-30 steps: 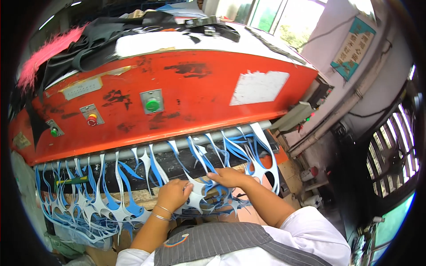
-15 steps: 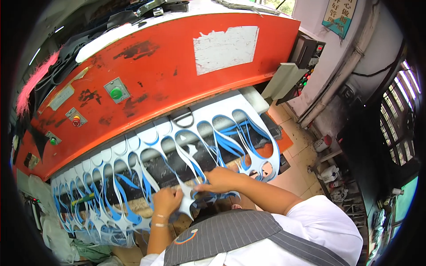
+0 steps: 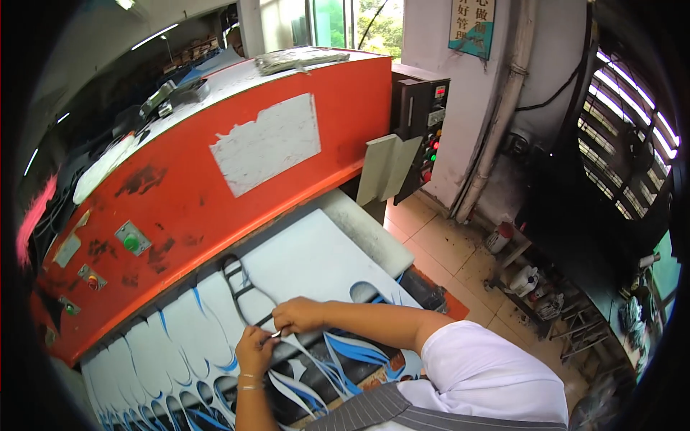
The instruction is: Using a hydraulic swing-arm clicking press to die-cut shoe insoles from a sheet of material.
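A dark, sole-shaped cutting die (image 3: 232, 282) lies on the white sheet (image 3: 305, 251), its long end toward the machine. My left hand (image 3: 256, 352) is closed on the die's near end, fingers bent inward. Beside it, my right hand (image 3: 299, 316) is closed on the same near end from the right. The fingers of the two hands nearly meet there and partly hide the rim. Curved cut-outs and loose strips with blue edges (image 3: 352, 350) run along the sheet's near side, over a dark bed.
A red press machine (image 3: 172, 208) with a green button (image 3: 131, 243) stands beyond the sheet. A pale block (image 3: 366, 230) borders the sheet's right end. Further right are a control box (image 3: 420, 133), a wall pipe (image 3: 496, 122) and a shelf holding containers (image 3: 525, 280).
Both hands have moved from the cut strips at the sheet's near edge to the die further in. They have let go of a white scrap. The view has turned right.
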